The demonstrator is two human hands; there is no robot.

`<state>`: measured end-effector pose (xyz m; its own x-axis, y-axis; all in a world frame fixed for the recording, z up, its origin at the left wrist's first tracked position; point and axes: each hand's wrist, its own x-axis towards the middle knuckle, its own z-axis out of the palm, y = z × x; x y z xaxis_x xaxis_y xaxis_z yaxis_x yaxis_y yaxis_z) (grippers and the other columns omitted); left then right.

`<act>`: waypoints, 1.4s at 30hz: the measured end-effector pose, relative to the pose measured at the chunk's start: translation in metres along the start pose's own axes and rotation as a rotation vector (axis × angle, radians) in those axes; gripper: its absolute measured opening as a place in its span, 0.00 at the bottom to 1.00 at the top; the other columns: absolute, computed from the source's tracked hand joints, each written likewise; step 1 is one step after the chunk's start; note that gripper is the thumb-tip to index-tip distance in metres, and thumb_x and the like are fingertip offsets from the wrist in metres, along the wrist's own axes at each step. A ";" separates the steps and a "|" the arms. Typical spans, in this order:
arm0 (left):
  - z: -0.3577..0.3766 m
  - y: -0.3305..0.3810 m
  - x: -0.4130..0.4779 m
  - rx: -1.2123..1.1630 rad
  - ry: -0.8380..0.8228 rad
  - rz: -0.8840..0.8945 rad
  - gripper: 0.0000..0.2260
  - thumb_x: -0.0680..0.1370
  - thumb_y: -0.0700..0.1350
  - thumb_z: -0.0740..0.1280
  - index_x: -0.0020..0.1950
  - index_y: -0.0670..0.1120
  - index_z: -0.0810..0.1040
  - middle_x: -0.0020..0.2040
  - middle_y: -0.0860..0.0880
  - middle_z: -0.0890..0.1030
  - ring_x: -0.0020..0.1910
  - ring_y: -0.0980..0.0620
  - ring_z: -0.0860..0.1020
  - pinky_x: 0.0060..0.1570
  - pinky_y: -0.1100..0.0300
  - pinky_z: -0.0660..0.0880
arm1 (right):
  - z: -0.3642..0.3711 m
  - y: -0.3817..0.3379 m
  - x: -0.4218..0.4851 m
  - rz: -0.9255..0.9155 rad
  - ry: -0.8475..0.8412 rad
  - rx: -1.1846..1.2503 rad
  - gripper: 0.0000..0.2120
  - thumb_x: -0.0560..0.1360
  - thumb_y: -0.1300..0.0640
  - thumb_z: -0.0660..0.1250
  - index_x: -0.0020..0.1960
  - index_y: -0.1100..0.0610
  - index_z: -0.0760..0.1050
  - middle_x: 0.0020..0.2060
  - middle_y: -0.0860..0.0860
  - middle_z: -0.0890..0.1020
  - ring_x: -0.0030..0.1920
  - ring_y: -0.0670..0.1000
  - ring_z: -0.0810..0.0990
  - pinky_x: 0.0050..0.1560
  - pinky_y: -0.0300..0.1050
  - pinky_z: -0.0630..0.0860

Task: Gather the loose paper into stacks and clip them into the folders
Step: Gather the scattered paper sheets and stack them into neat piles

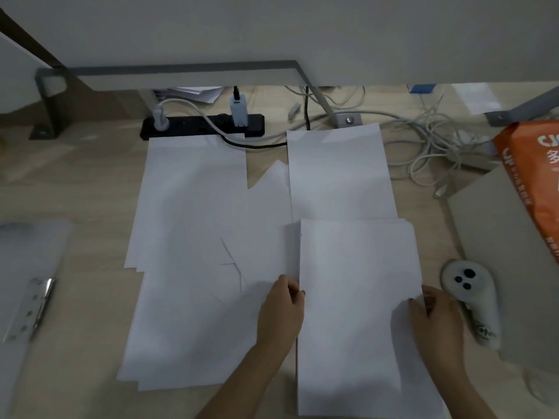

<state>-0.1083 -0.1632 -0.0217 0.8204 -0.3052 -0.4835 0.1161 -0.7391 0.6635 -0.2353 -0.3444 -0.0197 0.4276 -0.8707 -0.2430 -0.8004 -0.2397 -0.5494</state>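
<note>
- Fingers (291, 288) of my left hand (282, 309) and right hand (435, 319) clamp the side edges of the paper stack (357, 297).
- Likely risk: an uneven squeeze fans it onto the loose sheets (193, 207).

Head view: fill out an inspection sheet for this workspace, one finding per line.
Surface: pale wood-look floor, largely covered by paper.
Job's things: paper stack held near the person; loose sheets spread overlapping to its left and beyond it; translucent folder with metal clip at far left.
Clutter: white controller, grey board and orange pack on the right.
Grippers: left hand grips the stack's left edge, right hand its right edge.
Cables: black power strip with plugs in it; tangled white cables beyond the sheets.
Surroundings: grey metal frame standing on the floor.
</note>
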 end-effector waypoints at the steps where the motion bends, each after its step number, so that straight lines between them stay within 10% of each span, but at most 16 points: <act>1: 0.001 0.001 -0.001 -0.009 0.012 0.006 0.04 0.79 0.45 0.61 0.52 0.48 0.70 0.48 0.53 0.77 0.44 0.54 0.76 0.41 0.66 0.72 | 0.001 0.001 0.001 -0.039 0.023 -0.062 0.12 0.73 0.66 0.65 0.56 0.67 0.75 0.47 0.64 0.79 0.51 0.64 0.76 0.52 0.54 0.71; 18: 0.005 0.000 -0.009 -0.068 -0.212 0.076 0.22 0.79 0.45 0.61 0.73 0.52 0.63 0.60 0.54 0.66 0.56 0.57 0.73 0.53 0.68 0.68 | -0.010 0.006 0.024 0.069 -0.156 0.023 0.04 0.73 0.68 0.59 0.43 0.65 0.73 0.34 0.66 0.74 0.38 0.64 0.73 0.38 0.47 0.65; 21: -0.002 0.001 -0.007 -0.110 -0.210 0.081 0.19 0.79 0.44 0.61 0.70 0.51 0.66 0.63 0.52 0.68 0.57 0.60 0.71 0.55 0.69 0.67 | -0.009 -0.002 0.020 0.018 -0.110 -0.086 0.13 0.72 0.62 0.61 0.54 0.66 0.73 0.41 0.64 0.76 0.45 0.65 0.75 0.44 0.51 0.70; 28: -0.059 -0.038 0.001 -0.116 0.088 -0.016 0.20 0.78 0.41 0.62 0.70 0.47 0.66 0.67 0.49 0.65 0.64 0.52 0.68 0.66 0.60 0.65 | 0.019 -0.076 -0.001 -0.257 -0.211 -0.112 0.24 0.73 0.63 0.65 0.68 0.63 0.67 0.62 0.66 0.72 0.62 0.65 0.70 0.64 0.55 0.66; 33: -0.120 -0.086 0.018 -0.027 0.349 -0.197 0.25 0.76 0.40 0.65 0.72 0.44 0.63 0.71 0.43 0.60 0.70 0.44 0.61 0.67 0.50 0.65 | 0.061 -0.126 -0.044 -0.493 -0.454 -0.096 0.26 0.74 0.55 0.67 0.70 0.55 0.65 0.68 0.56 0.68 0.67 0.55 0.68 0.62 0.37 0.62; 42: -0.190 -0.099 0.087 0.012 0.484 -0.378 0.33 0.72 0.51 0.70 0.71 0.38 0.61 0.70 0.38 0.62 0.69 0.39 0.59 0.66 0.49 0.60 | 0.123 -0.143 -0.101 -0.624 -0.598 -0.533 0.39 0.76 0.44 0.60 0.76 0.54 0.39 0.76 0.60 0.40 0.76 0.60 0.40 0.74 0.55 0.46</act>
<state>0.0583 -0.0025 -0.0212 0.8853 0.2842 -0.3679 0.4442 -0.7508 0.4888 -0.1125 -0.1700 -0.0149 0.8565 -0.2017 -0.4751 -0.3826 -0.8660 -0.3221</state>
